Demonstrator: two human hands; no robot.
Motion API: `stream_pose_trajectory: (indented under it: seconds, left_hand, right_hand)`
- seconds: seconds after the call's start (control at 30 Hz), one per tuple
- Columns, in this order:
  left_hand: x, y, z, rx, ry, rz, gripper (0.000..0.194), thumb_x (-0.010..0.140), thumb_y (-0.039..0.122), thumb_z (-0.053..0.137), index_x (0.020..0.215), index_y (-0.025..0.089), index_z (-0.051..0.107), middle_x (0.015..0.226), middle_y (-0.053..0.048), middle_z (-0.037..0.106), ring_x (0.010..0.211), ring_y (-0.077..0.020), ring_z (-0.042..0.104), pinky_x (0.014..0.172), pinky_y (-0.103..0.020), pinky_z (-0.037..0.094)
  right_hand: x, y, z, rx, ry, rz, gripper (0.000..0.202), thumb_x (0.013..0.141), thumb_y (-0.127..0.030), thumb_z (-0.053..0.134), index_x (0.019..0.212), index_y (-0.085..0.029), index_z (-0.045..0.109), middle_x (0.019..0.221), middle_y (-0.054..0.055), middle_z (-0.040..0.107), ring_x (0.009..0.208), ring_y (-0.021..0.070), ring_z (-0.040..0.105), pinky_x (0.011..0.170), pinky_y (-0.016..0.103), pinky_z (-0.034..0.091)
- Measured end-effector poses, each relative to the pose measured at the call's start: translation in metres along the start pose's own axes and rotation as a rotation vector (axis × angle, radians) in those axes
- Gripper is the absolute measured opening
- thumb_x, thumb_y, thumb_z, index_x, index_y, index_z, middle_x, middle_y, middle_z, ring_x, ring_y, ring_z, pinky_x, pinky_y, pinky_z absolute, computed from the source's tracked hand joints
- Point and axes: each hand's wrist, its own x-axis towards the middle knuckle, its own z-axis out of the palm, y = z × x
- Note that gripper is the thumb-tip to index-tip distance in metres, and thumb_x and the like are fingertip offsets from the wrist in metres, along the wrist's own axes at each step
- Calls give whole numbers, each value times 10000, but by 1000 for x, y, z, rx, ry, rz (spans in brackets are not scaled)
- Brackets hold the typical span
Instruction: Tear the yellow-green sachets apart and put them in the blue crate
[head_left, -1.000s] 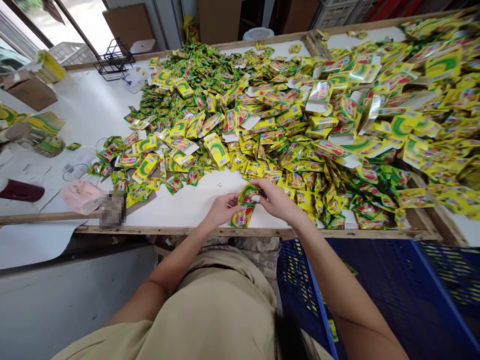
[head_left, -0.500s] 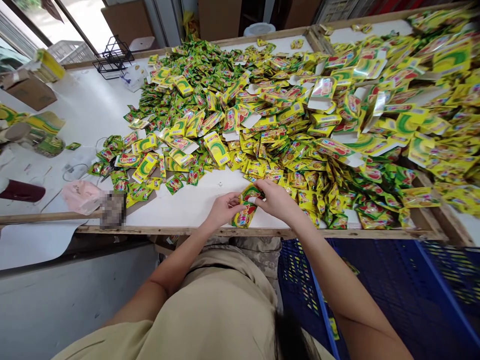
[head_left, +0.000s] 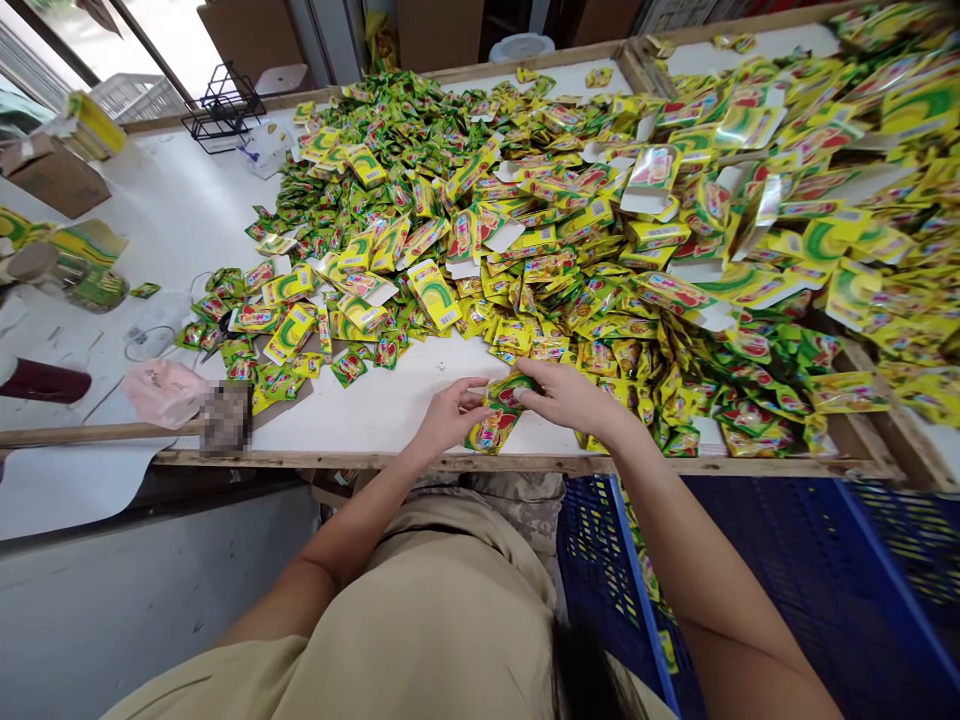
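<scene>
Both hands closed on one small stack of sachets (head_left: 496, 418) above near table edge (head_left: 420, 461): left hand (head_left: 450, 412) pinching left side, right hand (head_left: 564, 396) gripping top and right side. Stack judged light, thin, soft and crinkly; glossy film likely slippery, prone to fanning apart; best held across flat faces near edges, squeezed evenly. Printing green, yellow and red; lettering too small and blurred to read, brand not identifiable. Just beyond, large heap of loose sachets (head_left: 480, 190) mixed with flattened cartons (head_left: 433, 291) bearing barcodes, unreadable. Blue crate (head_left: 787, 560) below table at right. Pink bag (head_left: 161, 390) and black wire rack (head_left: 221, 105) well apart at left.
</scene>
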Motion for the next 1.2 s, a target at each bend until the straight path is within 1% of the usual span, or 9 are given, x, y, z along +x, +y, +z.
stream_pose_trajectory:
  seconds: [0.1, 0.27, 0.5, 0.6, 0.73, 0.9, 1.07, 1.13, 1.2]
  left_hand:
    - [-1, 1, 1, 27, 11, 2, 468, 716, 264, 720, 1143, 141, 575, 889, -69, 716, 752, -141, 644, 726, -262, 500]
    - [-4, 3, 2, 47, 8, 12, 439, 739, 284, 700, 1137, 149, 572, 927, -78, 722, 770, -147, 650, 724, -265, 501]
    - [-5, 2, 2, 88, 14, 47, 410, 767, 261, 660, 1153, 165, 561, 920, -69, 721, 779, -150, 653, 707, -255, 497]
    - [-5, 0, 1, 85, 22, 49, 418, 769, 262, 658, 1162, 168, 552, 921, -70, 720, 789, -156, 656, 711, -259, 497]
    - [-5, -1, 1, 70, 11, 51, 422, 766, 257, 660, 1160, 160, 545, 926, -77, 720, 789, -158, 656, 716, -266, 500]
    - [-4, 2, 3, 99, 14, 47, 412, 762, 250, 659, 1151, 163, 551, 900, -65, 718, 777, -157, 655, 720, -267, 500]
    - [-4, 3, 4, 91, -26, 78, 397, 773, 253, 648, 1152, 180, 555, 862, -38, 705, 808, -164, 664, 744, -269, 495]
    - [-3, 3, 3, 94, -21, 76, 400, 776, 261, 646, 1156, 182, 555, 863, -37, 704, 806, -165, 665, 743, -270, 495]
    - [-2, 2, 2, 86, -10, 58, 421, 770, 257, 651, 1169, 174, 545, 863, -44, 706, 781, -161, 663, 728, -268, 498]
  right_hand:
    - [3, -3, -4, -46, -37, 22, 119, 787, -215, 452, 830, -202, 562, 738, 26, 624, 671, 166, 544, 600, 244, 357]
    - [3, -8, -6, -82, -32, 4, 250, 791, -172, 462, 997, -215, 597, 902, 45, 687, 783, 187, 603, 669, 255, 393]
    - [3, -10, -6, -212, -34, -16, 222, 813, -162, 472, 968, -218, 620, 902, 70, 659, 837, 204, 597, 670, 261, 381]
    - [3, -12, -4, -259, -28, -26, 299, 806, -113, 451, 1034, -218, 614, 951, 75, 646, 843, 197, 595, 650, 258, 368]
    - [4, -18, -3, -293, -55, -42, 304, 825, -134, 446, 1053, -234, 621, 1000, 73, 642, 816, 198, 600, 589, 262, 338]
    - [12, -18, -7, -285, -122, -20, 292, 793, -126, 488, 995, -246, 661, 954, 65, 657, 847, 204, 613, 612, 260, 355]
    - [23, -10, -10, -219, -221, -112, 250, 791, -134, 523, 922, -268, 688, 905, 39, 666, 849, 192, 619, 663, 259, 384]
    - [25, -10, -7, -226, -212, -108, 243, 785, -119, 521, 910, -256, 678, 901, 42, 673, 848, 196, 622, 669, 261, 386]
    - [26, -11, -1, -251, -155, -57, 273, 778, -102, 507, 984, -225, 639, 900, 64, 677, 826, 208, 624, 658, 268, 385]
